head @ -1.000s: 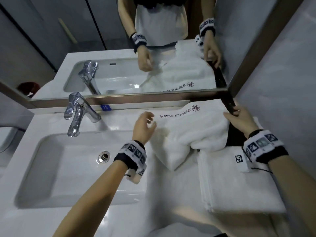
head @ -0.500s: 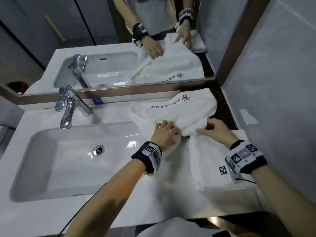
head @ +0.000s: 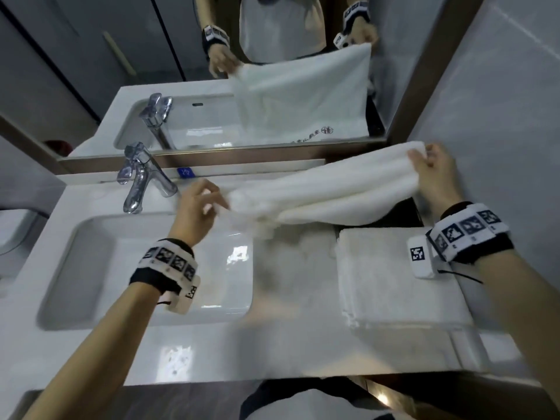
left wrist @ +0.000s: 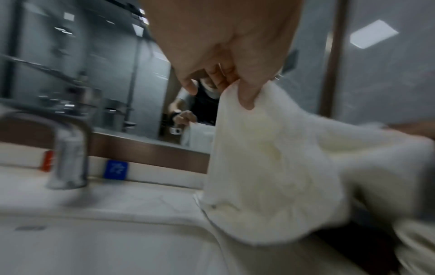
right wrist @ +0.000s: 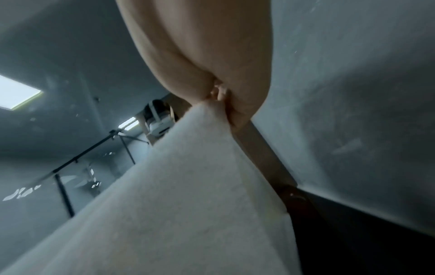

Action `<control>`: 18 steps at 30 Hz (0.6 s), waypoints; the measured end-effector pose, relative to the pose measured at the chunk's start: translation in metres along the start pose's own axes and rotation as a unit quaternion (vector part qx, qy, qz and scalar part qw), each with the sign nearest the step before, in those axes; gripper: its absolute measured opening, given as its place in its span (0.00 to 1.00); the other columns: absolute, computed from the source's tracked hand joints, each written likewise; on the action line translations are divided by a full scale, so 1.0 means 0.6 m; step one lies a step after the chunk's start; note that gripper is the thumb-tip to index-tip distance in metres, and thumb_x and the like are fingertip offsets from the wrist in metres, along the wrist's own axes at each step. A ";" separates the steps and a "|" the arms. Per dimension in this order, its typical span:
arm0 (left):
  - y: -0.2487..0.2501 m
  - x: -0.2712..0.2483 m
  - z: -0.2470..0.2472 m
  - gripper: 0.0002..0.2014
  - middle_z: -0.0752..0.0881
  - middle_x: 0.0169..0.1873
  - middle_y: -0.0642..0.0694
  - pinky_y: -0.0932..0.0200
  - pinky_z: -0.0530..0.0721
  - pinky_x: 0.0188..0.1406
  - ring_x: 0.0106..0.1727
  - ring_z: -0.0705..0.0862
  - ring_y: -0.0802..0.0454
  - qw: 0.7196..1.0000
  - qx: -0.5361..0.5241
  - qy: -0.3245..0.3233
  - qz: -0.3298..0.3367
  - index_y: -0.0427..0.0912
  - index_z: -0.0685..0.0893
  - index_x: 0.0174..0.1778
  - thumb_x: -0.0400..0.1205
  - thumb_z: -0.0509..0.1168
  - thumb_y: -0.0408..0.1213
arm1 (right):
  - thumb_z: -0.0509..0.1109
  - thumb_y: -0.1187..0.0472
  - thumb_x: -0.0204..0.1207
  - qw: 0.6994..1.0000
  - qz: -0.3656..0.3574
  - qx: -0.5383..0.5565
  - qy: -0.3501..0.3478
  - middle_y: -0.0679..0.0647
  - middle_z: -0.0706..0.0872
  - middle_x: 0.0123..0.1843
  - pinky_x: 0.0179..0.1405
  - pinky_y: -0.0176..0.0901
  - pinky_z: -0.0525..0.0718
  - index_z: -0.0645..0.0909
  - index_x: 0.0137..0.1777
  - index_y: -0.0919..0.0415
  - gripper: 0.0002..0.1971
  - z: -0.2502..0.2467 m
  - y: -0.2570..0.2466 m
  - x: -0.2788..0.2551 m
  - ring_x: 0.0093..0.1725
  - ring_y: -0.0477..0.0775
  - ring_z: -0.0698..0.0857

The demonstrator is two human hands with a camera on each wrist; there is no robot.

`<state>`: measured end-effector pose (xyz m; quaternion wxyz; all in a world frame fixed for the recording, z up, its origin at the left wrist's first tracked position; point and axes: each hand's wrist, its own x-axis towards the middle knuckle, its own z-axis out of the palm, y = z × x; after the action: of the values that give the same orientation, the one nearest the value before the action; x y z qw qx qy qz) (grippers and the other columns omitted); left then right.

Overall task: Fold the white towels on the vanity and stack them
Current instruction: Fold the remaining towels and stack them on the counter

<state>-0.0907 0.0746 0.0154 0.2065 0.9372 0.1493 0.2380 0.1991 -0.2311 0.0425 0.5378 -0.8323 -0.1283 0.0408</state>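
A white towel (head: 327, 189) hangs stretched in the air above the vanity, held by both hands. My left hand (head: 203, 204) pinches its left corner near the faucet; in the left wrist view the thumb and fingers (left wrist: 244, 94) clamp the towel (left wrist: 277, 167) edge. Up by the right wall, my right hand (head: 430, 171) pinches the other corner, seen close in the right wrist view as the hand (right wrist: 221, 96) gripping the towel (right wrist: 179, 195). A folded white towel stack (head: 394, 280) lies on the counter at the right, below my right wrist.
A sink basin (head: 91, 268) with a chrome faucet (head: 142, 177) fills the left half of the white vanity (head: 272, 344). A mirror (head: 212, 86) runs along the back. A grey wall (head: 500, 116) closes the right side. A dark gap (head: 403, 216) sits behind the stack.
Both hands took the towel's near edge, then lifted it off the counter and spread apart, left hand leftward, right hand up to the right. The towel now hangs stretched.
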 end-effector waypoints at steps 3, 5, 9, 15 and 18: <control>-0.038 -0.017 -0.024 0.13 0.77 0.46 0.57 0.48 0.71 0.63 0.56 0.76 0.57 0.994 -0.065 0.051 -0.077 0.38 0.90 0.33 0.69 0.69 0.14 | 0.67 0.55 0.79 0.999 -0.022 -0.029 0.019 0.56 0.83 0.50 0.39 0.24 0.77 0.81 0.59 0.65 0.15 -0.034 -0.003 0.004 0.48 0.51 0.80; -0.043 -0.032 -0.016 0.14 0.76 0.46 0.60 0.54 0.72 0.64 0.55 0.76 0.62 0.987 -0.116 0.037 -0.104 0.41 0.86 0.26 0.70 0.71 0.17 | 0.69 0.53 0.77 0.998 -0.003 -0.056 -0.016 0.54 0.83 0.50 0.47 0.33 0.78 0.82 0.60 0.64 0.18 -0.050 0.002 -0.002 0.50 0.52 0.81; -0.038 -0.073 0.025 0.24 0.82 0.37 0.52 0.61 0.78 0.50 0.44 0.82 0.52 0.934 -0.239 -0.111 -0.242 0.44 0.78 0.21 0.71 0.62 0.10 | 0.73 0.52 0.74 0.961 0.097 -0.192 -0.176 0.61 0.86 0.46 0.41 0.39 0.79 0.84 0.51 0.69 0.18 -0.080 0.035 -0.032 0.40 0.54 0.82; -0.034 -0.091 0.086 0.15 0.87 0.28 0.47 0.63 0.80 0.36 0.38 0.85 0.45 0.883 -0.167 -0.286 -0.332 0.42 0.80 0.34 0.72 0.59 0.17 | 0.78 0.55 0.69 0.864 0.205 -0.330 -0.321 0.65 0.90 0.48 0.48 0.47 0.80 0.86 0.42 0.62 0.11 -0.102 0.079 -0.089 0.53 0.65 0.87; -0.036 -0.067 0.119 0.03 0.85 0.43 0.41 0.50 0.83 0.49 0.45 0.84 0.44 0.894 -0.130 -0.214 -0.373 0.40 0.78 0.45 0.80 0.62 0.28 | 0.72 0.44 0.73 0.871 0.196 -0.346 -0.288 0.61 0.89 0.42 0.48 0.49 0.81 0.87 0.47 0.65 0.21 -0.092 0.080 -0.086 0.42 0.60 0.86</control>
<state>-0.0921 0.0557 -0.0669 0.4266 0.8061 0.4077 -0.0455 0.1691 -0.3115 0.0186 0.1355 -0.9243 -0.1175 0.3369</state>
